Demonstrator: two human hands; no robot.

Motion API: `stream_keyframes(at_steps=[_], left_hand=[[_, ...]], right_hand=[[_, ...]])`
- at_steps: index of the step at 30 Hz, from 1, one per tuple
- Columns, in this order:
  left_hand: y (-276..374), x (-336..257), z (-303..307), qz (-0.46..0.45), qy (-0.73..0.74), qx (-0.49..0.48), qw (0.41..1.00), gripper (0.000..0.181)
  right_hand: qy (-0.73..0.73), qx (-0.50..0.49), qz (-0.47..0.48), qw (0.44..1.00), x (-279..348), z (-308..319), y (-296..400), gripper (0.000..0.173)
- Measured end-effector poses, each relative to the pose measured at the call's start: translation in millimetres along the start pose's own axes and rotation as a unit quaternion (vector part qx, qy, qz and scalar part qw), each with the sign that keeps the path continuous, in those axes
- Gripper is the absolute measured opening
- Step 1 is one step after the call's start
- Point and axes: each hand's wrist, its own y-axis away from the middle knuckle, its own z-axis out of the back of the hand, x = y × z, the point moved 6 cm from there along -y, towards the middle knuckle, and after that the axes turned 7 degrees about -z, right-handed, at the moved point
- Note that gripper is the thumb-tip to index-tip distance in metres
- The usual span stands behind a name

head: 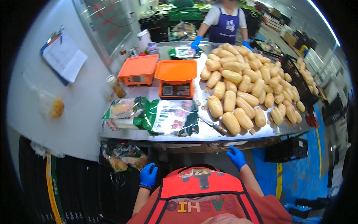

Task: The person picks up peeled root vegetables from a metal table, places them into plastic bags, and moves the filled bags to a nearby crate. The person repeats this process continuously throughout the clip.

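My left hand (148, 175), in a blue glove, hangs with its fingers apart beside a black crate of bagged produce (123, 156). In a matching glove, my right hand (236, 157) is just off the near edge of the steel table (173, 138), also empty. Peeled lotus root segments (243, 84) are heaped on the table's right half. A knife (214, 125) lies by the heap's near left corner. To its left are printed green and white packaging bags (173, 117) and a filled bag (123, 107). An orange digital scale (176, 79) stands behind them.
Across the table stands a person in a blue apron (225, 26), with blue gloves at the far edge. A second orange scale (138, 70) and a jar (115, 86) stand at left. Black crates (286, 149) flank the table; a clipboard (63, 56) is on the pale surface at left.
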Motion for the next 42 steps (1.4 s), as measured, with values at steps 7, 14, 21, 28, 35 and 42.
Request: stream_keyframes(at_steps=[7, 14, 21, 28, 35, 42], left_hand=[[-63, 4, -20, -0.083, -0.105, 0.316, 0.939, 0.049], [-156, -126, 40, -0.247, -0.094, 0.263, 0.928, 0.048], [-181, -319, 98, -0.499, -0.043, 0.35, 0.792, 0.054], [-136, -387, 134, -0.633, -0.032, 0.552, 0.542, 0.051], [-139, -413, 122, -0.629, 0.129, 0.649, 0.409, 0.053], [-154, -405, 121, -0.643, 0.11, 0.618, 0.439, 0.054]], right_hand=[[0.013, -0.04, -0.21, 0.977, -134, -25, 133, 0.049], [-0.084, 0.039, -0.363, 0.927, -225, -80, 218, 0.033], [0.036, -0.024, -0.282, 0.958, -305, -102, 283, 0.022], [-0.477, -0.167, -0.57, 0.649, -367, -174, 373, 0.026], [-0.535, -0.214, -0.6, 0.555, -355, -219, 406, 0.027], [-0.5, -0.202, -0.582, 0.609, -345, -209, 384, 0.027]])
